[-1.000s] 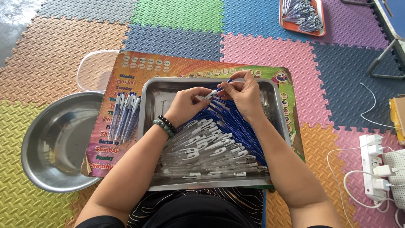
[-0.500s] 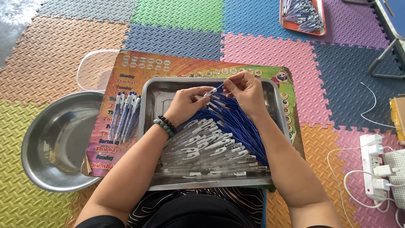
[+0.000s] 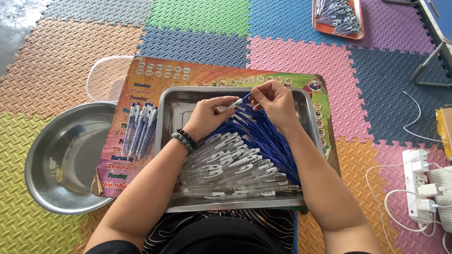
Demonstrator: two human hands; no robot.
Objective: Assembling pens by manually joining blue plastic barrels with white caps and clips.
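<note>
A rectangular steel tray (image 3: 167, 122) lies before me on a colourful printed board (image 3: 197, 73). It holds several clear pen barrels (image 3: 230, 169) with white clips and a fan of blue refills (image 3: 266, 138). My left hand (image 3: 209, 115), with bead bracelets at the wrist, pinches a clear pen barrel (image 3: 237, 103) over the tray. Just right of it, my right hand (image 3: 273, 101) holds a blue refill (image 3: 246, 97) whose end meets the barrel's tip. Several finished blue-and-white pens (image 3: 140, 128) lie on the board, left of the tray.
A round steel basin (image 3: 61, 160) sits at the left, a clear plastic lid (image 3: 101, 80) behind it. An orange tray of pens (image 3: 338, 16) is far back. A white power strip with cables (image 3: 419, 186) lies at the right on foam floor mats (image 3: 301, 51).
Both hands stay together over the tray's far side. The right hand has lowered slightly and brought the blue refill's end to the barrel held in the left.
</note>
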